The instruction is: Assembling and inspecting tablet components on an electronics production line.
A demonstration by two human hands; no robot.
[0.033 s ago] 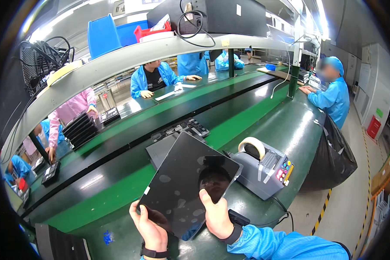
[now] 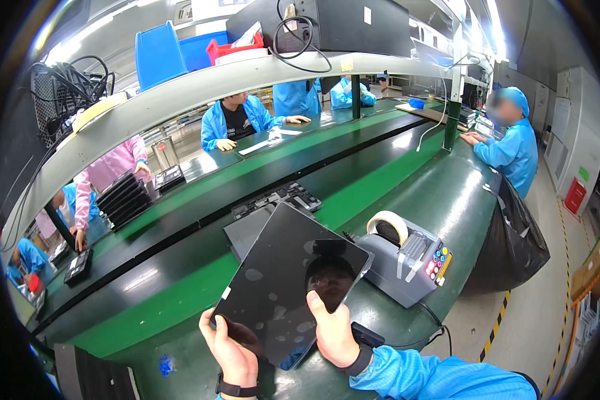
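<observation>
Between my two hands a flat, glossy black screen panel [image 2: 273, 287] is held up at a tilt over the bench. Pale smudge-like spots mark its face, and a small white tab sticks to its left edge. My left hand [image 2: 232, 353] grips the lower left corner, with some fingers hidden behind the panel. On the lower right side my right hand [image 2: 335, 333] presses its thumb on the face, its other fingers out of sight underneath. Just right of the panel stands a grey tape dispenser [image 2: 400, 267] with a roll of tape and coloured buttons.
Behind the panel, a grey plate and opened laptop parts [image 2: 287, 200] lie on the green bench [image 2: 173, 287]. A dark stack [image 2: 93, 373] sits at the lower left. A black bag [image 2: 507, 240] hangs at the right edge. Several co-workers [image 2: 510, 140] are around the bench; a shelf [image 2: 213, 77] spans above.
</observation>
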